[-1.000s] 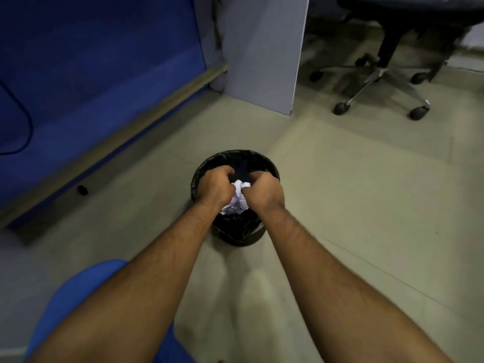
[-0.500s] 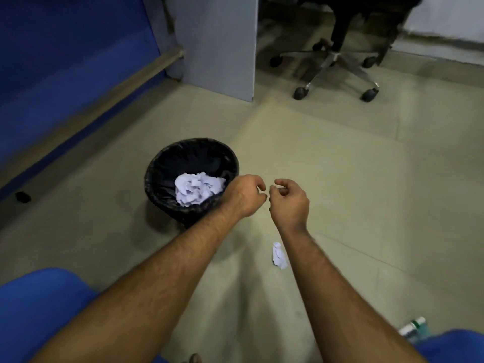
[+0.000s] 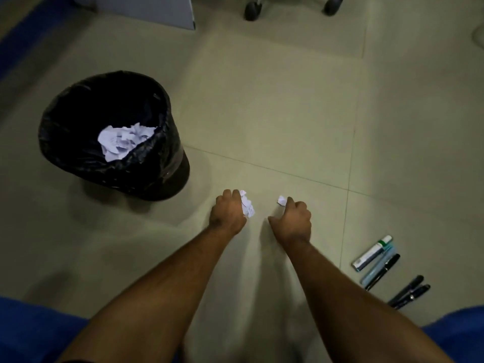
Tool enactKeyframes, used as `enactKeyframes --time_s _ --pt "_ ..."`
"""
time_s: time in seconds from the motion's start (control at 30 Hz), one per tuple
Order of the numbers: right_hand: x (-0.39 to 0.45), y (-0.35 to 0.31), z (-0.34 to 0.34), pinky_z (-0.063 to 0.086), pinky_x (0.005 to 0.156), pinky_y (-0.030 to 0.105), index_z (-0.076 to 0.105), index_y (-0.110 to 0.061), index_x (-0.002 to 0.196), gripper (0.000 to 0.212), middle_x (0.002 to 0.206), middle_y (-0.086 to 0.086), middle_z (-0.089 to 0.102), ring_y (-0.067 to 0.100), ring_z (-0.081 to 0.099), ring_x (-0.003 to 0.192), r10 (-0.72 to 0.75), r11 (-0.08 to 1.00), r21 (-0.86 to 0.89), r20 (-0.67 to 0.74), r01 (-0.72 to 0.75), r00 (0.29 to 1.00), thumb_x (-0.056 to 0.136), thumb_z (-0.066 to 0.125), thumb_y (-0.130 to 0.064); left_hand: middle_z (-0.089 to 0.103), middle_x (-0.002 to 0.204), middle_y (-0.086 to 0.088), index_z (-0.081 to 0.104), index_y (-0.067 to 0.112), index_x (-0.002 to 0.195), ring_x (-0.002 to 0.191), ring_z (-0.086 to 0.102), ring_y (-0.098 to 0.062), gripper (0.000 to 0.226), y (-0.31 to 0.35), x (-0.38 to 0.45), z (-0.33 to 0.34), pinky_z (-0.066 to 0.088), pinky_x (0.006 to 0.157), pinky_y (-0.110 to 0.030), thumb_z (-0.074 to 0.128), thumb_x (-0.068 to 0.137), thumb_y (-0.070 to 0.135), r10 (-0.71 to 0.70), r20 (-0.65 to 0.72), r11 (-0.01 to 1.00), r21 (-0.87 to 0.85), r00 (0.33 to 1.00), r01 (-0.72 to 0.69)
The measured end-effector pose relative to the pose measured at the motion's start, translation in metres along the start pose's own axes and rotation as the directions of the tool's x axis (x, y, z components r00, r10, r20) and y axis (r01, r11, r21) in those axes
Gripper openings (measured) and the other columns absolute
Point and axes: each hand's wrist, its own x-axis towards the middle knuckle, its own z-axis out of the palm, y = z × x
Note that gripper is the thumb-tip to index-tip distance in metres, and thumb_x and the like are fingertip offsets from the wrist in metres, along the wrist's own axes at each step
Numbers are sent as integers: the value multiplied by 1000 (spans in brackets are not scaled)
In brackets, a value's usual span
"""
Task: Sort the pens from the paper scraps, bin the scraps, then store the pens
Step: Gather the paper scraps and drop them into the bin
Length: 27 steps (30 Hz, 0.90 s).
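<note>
Dim, soft light from overhead, dark vignetted corners, wide-angle bending at edges, faint arm shadows on the floor (image 3: 262, 100).

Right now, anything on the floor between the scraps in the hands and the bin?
Nothing visible. The left hand grips a crumpled scrap and the right hand pinches a smaller scrap. Only bare floor lies between them and the black-lined bin, up and to the left. The pens lie off to the right.
</note>
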Motion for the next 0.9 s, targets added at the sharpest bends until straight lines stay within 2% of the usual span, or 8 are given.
enactKeyframes --time_s 0.17,0.27,0.37,0.53,0.67,0.73,0.8,0.9 --pt "19 3 16 48 92 42 48 -18 137 66 127 11 47 34 48 119 -42 999 -3 36 42 998 80 72 -41 43 131 -9 36 16 143 117 48 -32 85 0 23 9 46 95 -39 77 72 40 47 71 999 24 996 -48" --pt "22 6 23 49 91 41 52 -18 138 55 128 12 49 32 51 118 -86 996 -26 14 86 996 88 67 -36 45 130 -10 52 15 130 116 49 -31 57 7 29 16 46 93 -37 71 80 36 86 66 992 86 994 -92" --pt "24 3 28 51 84 36 66 -13 122 32 118 13 57 33 59 107 -133 991 1 -45 133 990 98 53 -29 51 124 -11 64 12 116 111 53 -29 29 14 26 25 49 89 -36 59 91 25 100 13 991 93 995 -101" --pt "26 -5 31 50 76 33 72 -11 109 28 106 14 63 32 63 95 -171 985 -20 -43 170 984 100 47 -22 60 111 -13 71 8 104 99 59 -30 24 13 24 30 52 82 -36 50 93 13 114 -7 990 79 993 -113" --pt "23 -7 38 48 73 33 72 -11 101 26 101 12 63 32 63 92 -172 985 -30 -15 171 985 96 47 -16 60 102 -15 66 4 90 91 60 -32 16 9 22 32 52 77 -37 55 89 15 71 -52 994 -80 996 -75" --pt "20 -8 41 48 73 33 73 -11 99 26 100 12 65 33 64 92 -162 987 23 -7 162 987 95 48 -18 60 110 -13 66 5 103 97 60 -29 22 3 20 30 52 86 -38 63 87 20 70 -64 982 -169 995 -80" --pt "18 -10 41 48 74 33 73 -12 101 25 101 12 67 33 64 93 -160 986 57 3 160 987 96 50 -21 55 126 -11 59 8 128 113 56 -28 47 -6 19 27 47 98 -35 69 85 23 101 -36 981 -162 994 -105" --pt "18 -17 43 49 75 35 71 -12 104 25 103 12 65 33 63 93 -201 977 77 22 199 979 94 52 -25 53 125 -14 58 9 130 113 53 -31 51 -17 18 21 47 96 -36 70 83 23 163 -36 977 -134 986 -167"
